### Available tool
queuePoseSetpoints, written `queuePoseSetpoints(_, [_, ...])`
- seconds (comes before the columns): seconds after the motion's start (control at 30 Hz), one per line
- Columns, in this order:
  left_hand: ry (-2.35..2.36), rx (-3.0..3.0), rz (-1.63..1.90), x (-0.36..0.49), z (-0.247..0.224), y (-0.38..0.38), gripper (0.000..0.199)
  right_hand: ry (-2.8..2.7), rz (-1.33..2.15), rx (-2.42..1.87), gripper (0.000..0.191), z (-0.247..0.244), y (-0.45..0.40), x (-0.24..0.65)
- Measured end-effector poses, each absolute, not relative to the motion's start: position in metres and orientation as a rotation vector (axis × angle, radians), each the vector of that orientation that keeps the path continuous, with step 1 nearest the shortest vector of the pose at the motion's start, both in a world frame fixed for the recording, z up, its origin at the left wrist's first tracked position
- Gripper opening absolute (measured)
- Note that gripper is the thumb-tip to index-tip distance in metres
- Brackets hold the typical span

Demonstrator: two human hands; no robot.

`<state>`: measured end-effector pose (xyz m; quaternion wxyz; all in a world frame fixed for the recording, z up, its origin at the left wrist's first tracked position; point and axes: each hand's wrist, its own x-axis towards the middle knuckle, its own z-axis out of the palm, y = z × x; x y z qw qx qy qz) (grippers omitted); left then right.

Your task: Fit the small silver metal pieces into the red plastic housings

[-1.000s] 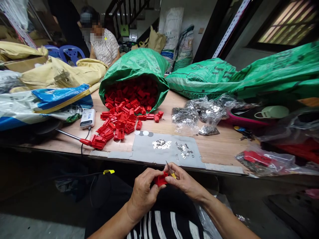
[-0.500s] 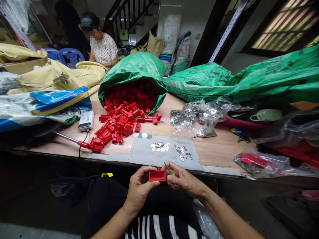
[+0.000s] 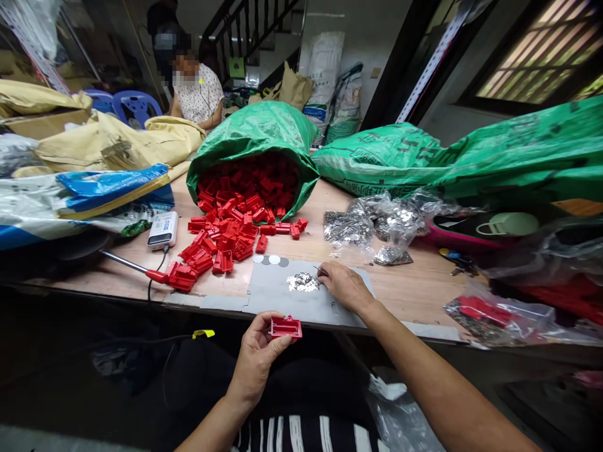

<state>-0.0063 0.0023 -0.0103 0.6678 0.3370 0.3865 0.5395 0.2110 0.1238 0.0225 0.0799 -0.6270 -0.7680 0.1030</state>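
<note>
My left hand (image 3: 257, 358) is closed on a small red plastic housing (image 3: 286, 327), pinched between thumb and fingers in front of the table edge. Its hollow side faces up toward me, and small metal bits show inside. Over the grey mat (image 3: 264, 298), my right hand (image 3: 343, 285) reaches down with bent fingers. It grips a thin dark pointed tool (image 3: 321, 270), mostly hidden by the fingers. Just left of these fingertips lies a pile of small shiny metal plates (image 3: 303, 282). My right hand covers most of a second scatter of metal pieces.
Red housings (image 3: 226, 235) spill from a green sack (image 3: 257, 129). A white power bank (image 3: 162, 230) stands left of them. Clear bags of metal parts (image 3: 351, 227) lie to the right, before more green sacks (image 3: 400, 154). A person (image 3: 195, 94) sits across the table.
My right hand has left the red housing and moved forward onto the mat beside the metal plates, tool still held. My left hand has shifted slightly left with the housing.
</note>
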Motion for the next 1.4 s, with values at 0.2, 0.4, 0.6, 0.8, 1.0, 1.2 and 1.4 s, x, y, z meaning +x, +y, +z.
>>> queuePoseSetpoints(0.2, [0.869,0.731,1.210,-0.009,-0.009,0.004,0.038,-2.305,0.347,-1.878,0.002,0.021,0.132,0.213])
queuePoseSetpoints(0.4, [0.962,0.838,1.280,-0.009,-0.007,0.010,0.044,-2.275,0.387,-1.812,0.006,0.025,0.127,0.211])
queuePoseSetpoints(0.6, [1.118,1.116,1.427,-0.005,-0.009,0.017,0.033,-2.091,0.558,-1.600,0.010,0.029,0.112,0.202])
queuePoseSetpoints(0.8, [1.199,1.394,1.510,-0.002,-0.009,0.017,0.025,-1.618,1.250,-1.311,0.022,0.032,0.077,0.168])
queuePoseSetpoints(1.0, [1.176,1.483,1.507,-0.001,-0.005,0.015,0.022,-1.561,1.233,-1.267,0.021,0.024,0.056,0.150])
queuePoseSetpoints(1.2, [1.174,1.562,1.537,0.000,-0.004,0.014,0.024,-1.649,1.197,-1.213,0.019,0.022,0.054,0.156])
queuePoseSetpoints(1.4, [1.178,1.687,1.530,0.001,-0.003,0.014,0.024,-1.696,1.120,-1.267,0.016,0.024,0.051,0.158])
